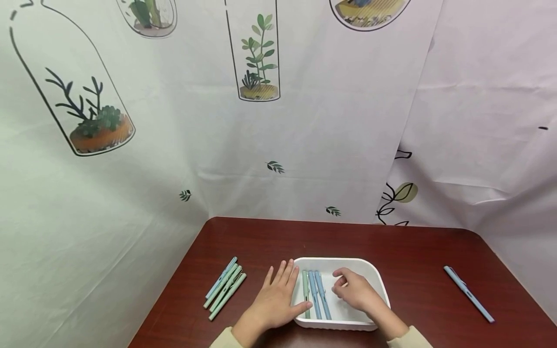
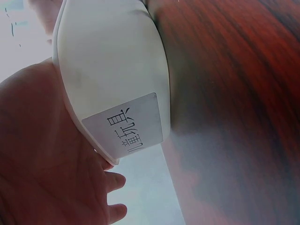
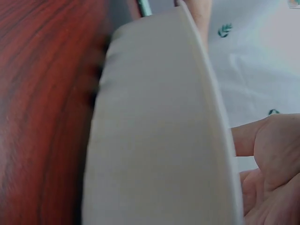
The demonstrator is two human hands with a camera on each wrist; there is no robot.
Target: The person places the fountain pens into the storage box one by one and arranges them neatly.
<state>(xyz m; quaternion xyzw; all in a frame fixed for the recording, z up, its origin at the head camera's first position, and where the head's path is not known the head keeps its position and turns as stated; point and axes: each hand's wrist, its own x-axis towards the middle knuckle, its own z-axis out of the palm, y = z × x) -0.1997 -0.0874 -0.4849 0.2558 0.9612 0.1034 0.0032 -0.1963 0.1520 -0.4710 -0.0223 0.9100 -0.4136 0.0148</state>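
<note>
A white plastic tray (image 1: 341, 325) sits on the table with pens inside its left half: a green pen (image 1: 306, 285) and, beside it, two blue pens (image 1: 316, 299), all lying roughly parallel. My left hand (image 1: 276, 297) rests on the tray's left rim with fingers straight and spread, its thumb reaching over the near ends of the pens. Over the tray's right half is my right hand (image 1: 354, 290), its fingers loosely bent with a gap to the thumb and nothing between them. The left wrist view shows a printed label (image 2: 124, 126) on the tray's outer wall (image 2: 110, 56).
On the table's left side lies a bunch of several green pens (image 1: 226, 290) with a blue pen (image 1: 221, 278) along its left. A single blue pen (image 1: 469, 294) lies far right on the dark red wooden table (image 1: 417, 261). Printed white cloth (image 1: 304, 145) hangs behind.
</note>
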